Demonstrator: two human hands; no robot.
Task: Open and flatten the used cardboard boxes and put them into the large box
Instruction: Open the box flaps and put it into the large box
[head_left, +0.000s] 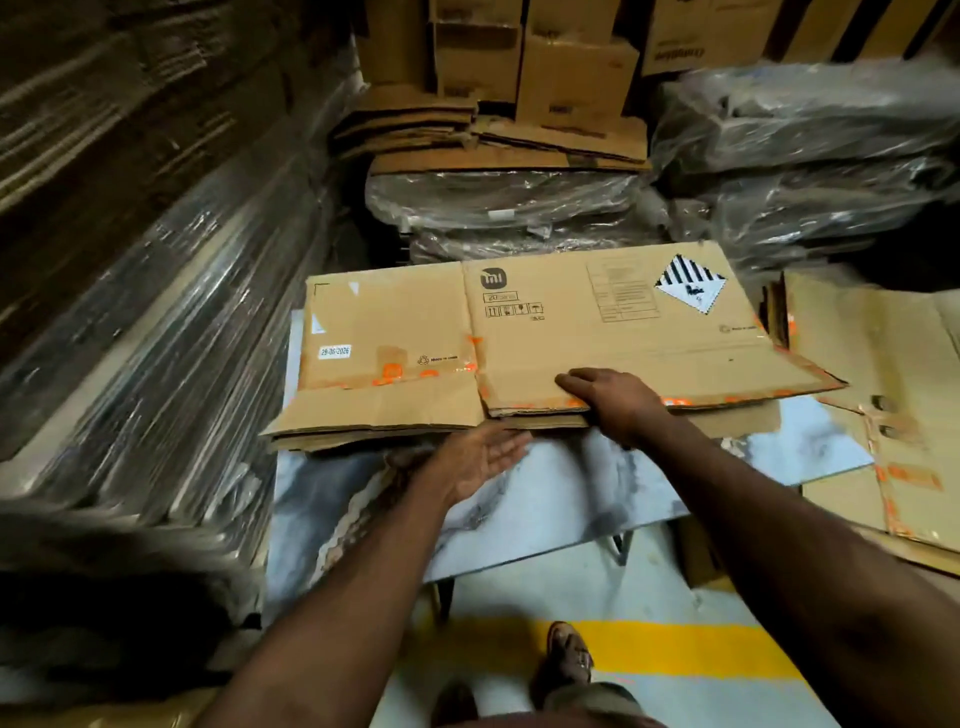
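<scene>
A flattened cardboard box (519, 338), printed with handling symbols and a striped diamond label, lies on top of more flattened cardboard on a marble-patterned surface (571, 499) at the centre of view. The right hand (608, 400) rests palm down on the box's near edge at about 6 o'clock of the sheet, fingers fairly straight across the flap, probably pressing the creases flat and keeping the sheet from springing up. The left hand (478, 457) sits just beside that edge at 7 o'clock, palm up, fingers spread and holding nothing, seemingly ready to slide under the stack and lift it. More flattened cardboard (883, 405) lies at 3 o'clock. Which container is the large box I cannot tell.
</scene>
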